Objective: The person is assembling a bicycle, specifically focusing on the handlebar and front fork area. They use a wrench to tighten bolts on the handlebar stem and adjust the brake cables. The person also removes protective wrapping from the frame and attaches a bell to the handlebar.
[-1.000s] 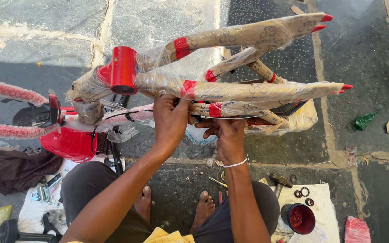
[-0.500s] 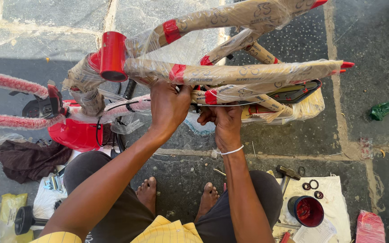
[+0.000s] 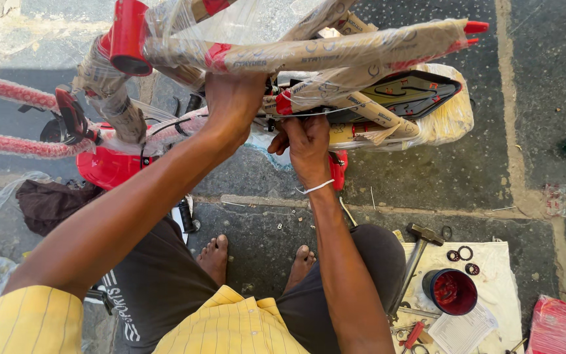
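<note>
Squatting barefoot on the dark stone floor (image 3: 466, 170), you have your knees apart and the work directly over your feet. On the white cloth (image 3: 502, 278) at your right lie a hammer (image 3: 417, 252), a small red tub (image 3: 452, 292) and a few black rings (image 3: 463, 254), all near your right knee. Your right hand (image 3: 308, 147) is closed into a fist around something small and thin at the underside of the wrapped bicycle frame (image 3: 335, 56); what exactly it grips is hidden by the fingers. Your left hand (image 3: 234, 101) is higher, its fingers curled up against the wrapped tube, but I cannot tell if it clamps the tube fully or only supports it from below. The frame is held in the air, tilted, with its red tube end (image 3: 129, 36) to your left and red tips (image 3: 476, 27) to your right; beyond it lies a plastic-covered part with a black panel (image 3: 414, 95). I think the main risk is a slip: the loose plastic wrapping gives a poor hold, so the frame could turn or drop toward your bare feet (image 3: 214, 259). A hard pull by the right hand could also swing the frame against the red fender (image 3: 109, 167)
</note>
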